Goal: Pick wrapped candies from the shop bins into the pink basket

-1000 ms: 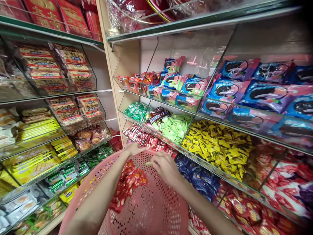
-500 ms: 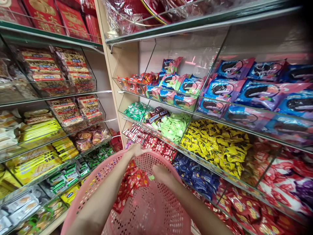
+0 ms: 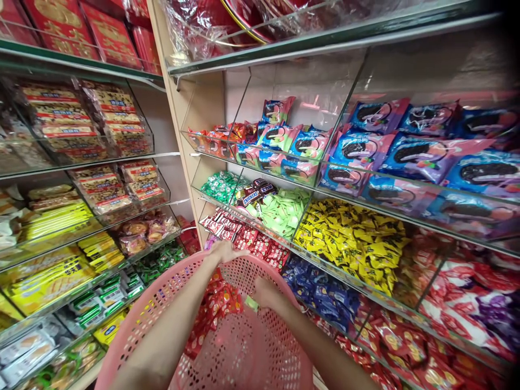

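My left hand [image 3: 224, 252] grips the far rim of a pink perforated plastic basket [image 3: 132, 319]. Inside the basket, below that arm, lies a heap of red candy packets [image 3: 219, 303] with orange round prints. My right hand [image 3: 266, 295] is down in the basket near its far right wall, fingers curled in. A small light green candy packet [image 3: 251, 303] pokes out at its fingertips; how much more the hand holds is hidden. The basket's right side has a bare bottom showing.
Glass-fronted shelves surround the basket. Ahead are light green candies [image 3: 282, 211], Snickers bars [image 3: 252, 195], yellow packets [image 3: 349, 238], blue packets [image 3: 317, 287] and blue-pink cookie packs [image 3: 422, 151]. Nougat-like bars [image 3: 67, 119] and yellow packs [image 3: 49, 276] stand at left.
The shelves have shifted slightly left in view. My right hand sits a little lower in the basket, and more of the light green packet shows at its fingertips. My left hand stays on the rim.
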`<state>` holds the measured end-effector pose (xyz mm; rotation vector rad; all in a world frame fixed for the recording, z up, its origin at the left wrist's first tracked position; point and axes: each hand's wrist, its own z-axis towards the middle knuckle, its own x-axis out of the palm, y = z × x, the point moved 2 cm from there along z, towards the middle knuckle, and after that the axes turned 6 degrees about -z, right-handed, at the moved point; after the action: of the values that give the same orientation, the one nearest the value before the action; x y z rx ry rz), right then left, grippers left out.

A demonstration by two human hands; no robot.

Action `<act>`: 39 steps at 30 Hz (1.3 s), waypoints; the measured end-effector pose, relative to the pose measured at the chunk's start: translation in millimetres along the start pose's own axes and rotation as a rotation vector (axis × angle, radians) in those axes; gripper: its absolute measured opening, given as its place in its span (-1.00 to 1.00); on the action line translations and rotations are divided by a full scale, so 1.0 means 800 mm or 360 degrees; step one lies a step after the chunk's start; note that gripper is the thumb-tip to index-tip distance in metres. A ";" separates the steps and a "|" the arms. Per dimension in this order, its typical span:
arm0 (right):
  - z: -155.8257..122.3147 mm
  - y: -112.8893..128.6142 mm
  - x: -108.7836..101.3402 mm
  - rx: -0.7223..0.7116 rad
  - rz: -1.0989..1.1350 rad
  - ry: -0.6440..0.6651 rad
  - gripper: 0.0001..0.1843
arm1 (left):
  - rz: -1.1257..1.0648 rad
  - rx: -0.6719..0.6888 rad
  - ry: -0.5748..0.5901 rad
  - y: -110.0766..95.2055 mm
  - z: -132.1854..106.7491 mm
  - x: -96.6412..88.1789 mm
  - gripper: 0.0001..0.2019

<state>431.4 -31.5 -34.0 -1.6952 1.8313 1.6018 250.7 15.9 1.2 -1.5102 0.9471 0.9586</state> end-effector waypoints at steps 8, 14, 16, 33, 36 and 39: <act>-0.053 0.060 -0.063 -0.0113 -0.0611 -0.0397 -0.74 | -0.0061 -0.0013 -0.0020 0.003 0.005 -0.006 -0.36; -0.116 0.098 -0.154 -0.0492 -0.0681 -0.1076 -0.68 | -0.0009 0.0013 -0.0027 0.005 0.011 0.000 -0.36; -0.128 0.094 -0.180 -0.0562 -0.0552 -0.1256 -0.69 | -0.0003 0.0033 -0.0028 0.006 0.011 0.003 -0.35; -0.124 0.059 -0.198 -0.0585 -0.0239 -0.1488 -0.75 | 0.0004 0.0062 0.0096 0.011 -0.008 0.022 -0.26; -0.121 0.058 -0.198 -0.0536 -0.0368 -0.1441 -0.77 | 0.0040 0.0093 0.0089 0.008 -0.012 0.022 -0.26; -0.119 0.064 -0.199 -0.0493 -0.0590 -0.1419 -0.78 | 0.0047 0.0101 0.0078 0.004 -0.015 0.022 -0.26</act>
<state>491.8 -19.2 148.2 -1.0108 0.8268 2.0431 255.2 2.6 -14.6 -1.4758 1.0282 0.9083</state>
